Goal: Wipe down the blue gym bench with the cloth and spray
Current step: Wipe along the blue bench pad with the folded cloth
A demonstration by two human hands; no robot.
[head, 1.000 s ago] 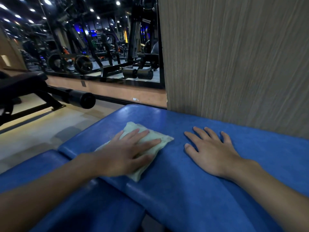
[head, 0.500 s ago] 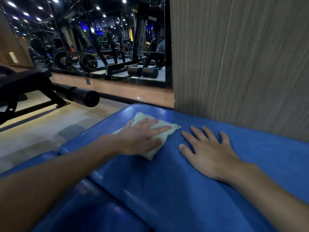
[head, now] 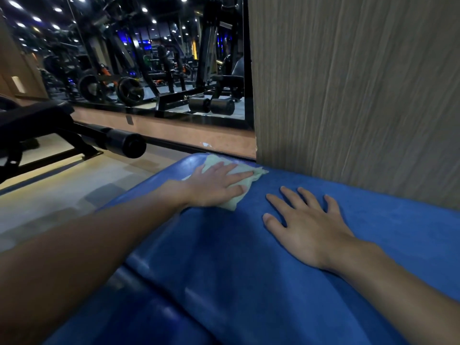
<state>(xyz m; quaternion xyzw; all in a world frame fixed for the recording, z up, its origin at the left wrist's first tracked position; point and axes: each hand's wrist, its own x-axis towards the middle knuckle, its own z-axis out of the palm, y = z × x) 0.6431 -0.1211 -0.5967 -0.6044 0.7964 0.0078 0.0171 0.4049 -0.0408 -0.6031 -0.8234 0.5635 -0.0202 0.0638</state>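
Note:
The blue padded gym bench (head: pixel 249 270) fills the lower half of the view. A pale green folded cloth (head: pixel 234 202) lies near the bench's far corner. My left hand (head: pixel 216 185) presses flat on the cloth with straight fingers. My right hand (head: pixel 306 227) rests flat on the blue pad to the right of the cloth, fingers spread, holding nothing. No spray bottle is in view.
A grey wood-grain wall panel (head: pixel 361 95) rises right behind the bench. A mirror (head: pixel 149 58) to the left reflects gym machines. A black bench with a foam roller (head: pixel 124 144) stands on the pale floor (head: pixel 49 195) at the left.
My left hand has slid the cloth away from me, toward the bench's far corner by the wall. My right hand has stayed flat in place.

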